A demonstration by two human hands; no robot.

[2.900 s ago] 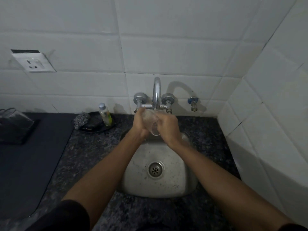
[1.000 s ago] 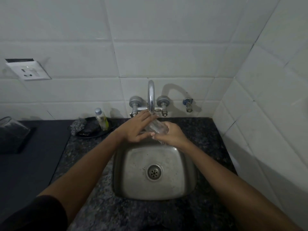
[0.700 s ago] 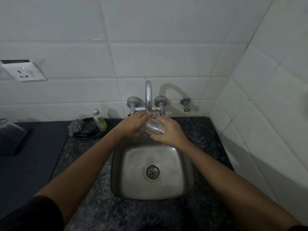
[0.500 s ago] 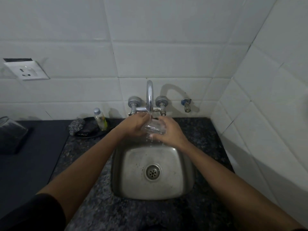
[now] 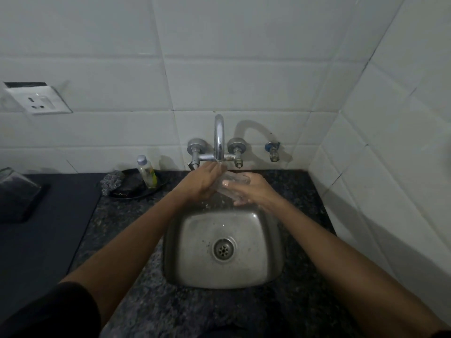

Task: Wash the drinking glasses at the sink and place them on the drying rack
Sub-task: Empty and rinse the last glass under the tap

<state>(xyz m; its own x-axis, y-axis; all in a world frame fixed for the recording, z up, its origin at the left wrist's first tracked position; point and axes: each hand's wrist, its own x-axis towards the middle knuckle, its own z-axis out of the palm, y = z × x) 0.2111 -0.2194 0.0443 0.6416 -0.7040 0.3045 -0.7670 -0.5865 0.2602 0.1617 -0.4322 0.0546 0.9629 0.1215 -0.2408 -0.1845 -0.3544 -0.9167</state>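
Dim, greyish kitchen light, faucet (image 5: 219,137) casting a soft shadow rightwards on the tiles, light perhaps from the left, wide-angle bending at edges, fine detail soft.

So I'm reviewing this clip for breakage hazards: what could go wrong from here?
The clear glass is wet under the running tap, held over the steel sink. It may slip from the right hand while the left hand rubs it. It sits close to the spout, so a knock could chip it.
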